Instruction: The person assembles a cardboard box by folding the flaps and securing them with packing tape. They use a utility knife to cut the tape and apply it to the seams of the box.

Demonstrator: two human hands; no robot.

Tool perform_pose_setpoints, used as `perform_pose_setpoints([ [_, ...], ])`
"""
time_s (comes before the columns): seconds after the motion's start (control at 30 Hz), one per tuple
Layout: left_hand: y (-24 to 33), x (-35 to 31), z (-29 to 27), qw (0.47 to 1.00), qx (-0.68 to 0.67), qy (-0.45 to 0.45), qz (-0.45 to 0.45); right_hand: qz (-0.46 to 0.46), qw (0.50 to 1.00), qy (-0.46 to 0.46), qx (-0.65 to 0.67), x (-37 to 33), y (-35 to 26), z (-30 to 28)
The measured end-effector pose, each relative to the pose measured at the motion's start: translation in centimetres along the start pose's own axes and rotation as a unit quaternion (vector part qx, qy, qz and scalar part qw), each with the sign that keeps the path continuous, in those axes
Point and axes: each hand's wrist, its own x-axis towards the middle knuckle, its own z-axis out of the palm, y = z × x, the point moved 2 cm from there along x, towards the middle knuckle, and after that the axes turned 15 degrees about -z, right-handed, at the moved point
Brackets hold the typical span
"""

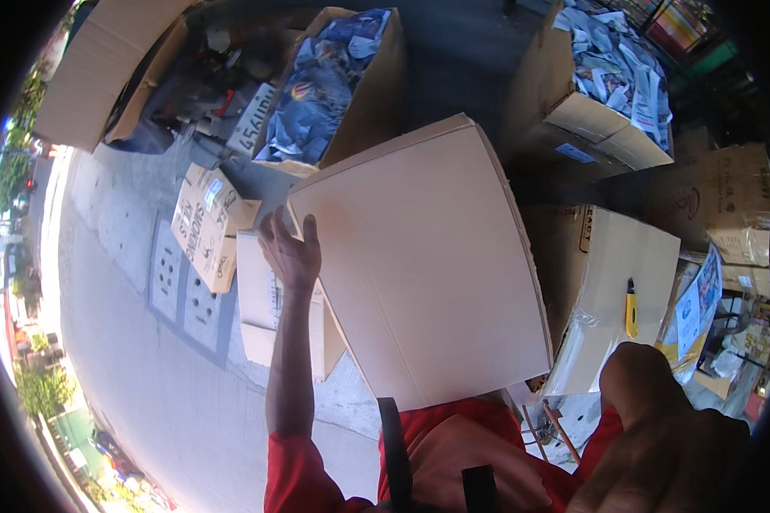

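A large plain cardboard panel point(419, 265) lies tilted in front of me, its near edge against my red clothing. My left hand point(291, 248) is raised at the panel's left edge, fingers spread and thumb up, holding nothing. I cannot tell whether it touches the cardboard. My right hand point(667, 436) is close to the camera at the lower right, dark and large, its fingers mostly hidden. Beyond it, a yellow utility knife point(631, 313) rests on a taped cardboard box point(603, 295) to the right of the panel.
Two open boxes hold crumpled newspaper point(321, 90), one far left of centre and one with more newspaper point(620, 77) far right. A small printed carton point(204, 224) and a pale box point(258, 316) stand on the concrete floor point(137, 325). More cartons point(736, 201) are stacked at the right.
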Motion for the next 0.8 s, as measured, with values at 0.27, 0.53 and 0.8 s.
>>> perform_pose_setpoints([
  [0.27,-8.9,-18.4,-6.8,0.966,-0.010,-0.080,-0.245,0.035,0.993,-0.044,0.101,-0.4,-1.3,2.6],
  [0.53,-8.8,-32.2,-9.4,0.910,-0.092,-0.173,-0.364,0.125,0.969,0.094,-0.189,-8.0,-4.6,1.7],
  [0.8,-6.5,-39.6,-7.2,0.796,-0.251,-0.086,-0.545,0.534,0.088,0.082,-0.837,-45.8,-13.4,-5.4],
])
